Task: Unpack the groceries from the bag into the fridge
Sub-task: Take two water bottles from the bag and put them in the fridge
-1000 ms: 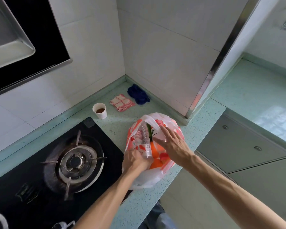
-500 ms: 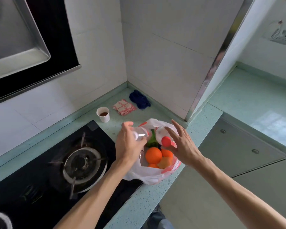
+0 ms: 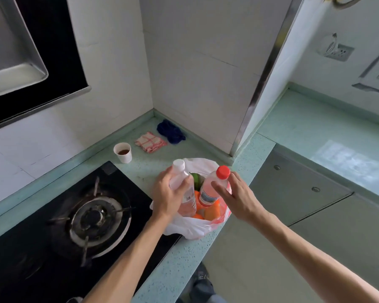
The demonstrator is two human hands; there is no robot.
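A white and red plastic bag (image 3: 190, 228) sits on the green counter near its front edge, open at the top. My left hand (image 3: 166, 195) grips a clear bottle with a white cap (image 3: 181, 173), upright over the bag's left side. My right hand (image 3: 239, 197) holds a clear bottle with a red cap (image 3: 212, 186), tilted, with its base still in the bag. Oranges (image 3: 210, 212) and something green (image 3: 195, 179) lie inside the bag. The fridge is not in view.
A black gas hob (image 3: 92, 217) lies left of the bag. A paper cup of brown liquid (image 3: 123, 152), a pink checked cloth (image 3: 150, 142) and a blue cloth (image 3: 170, 131) sit toward the back corner. Grey cabinet fronts (image 3: 293, 186) are at the right, below a lower counter.
My left hand lifted the white-capped bottle out of the bag and stood it upright. My right hand went from touching the bag to holding the red-capped bottle and raising it.
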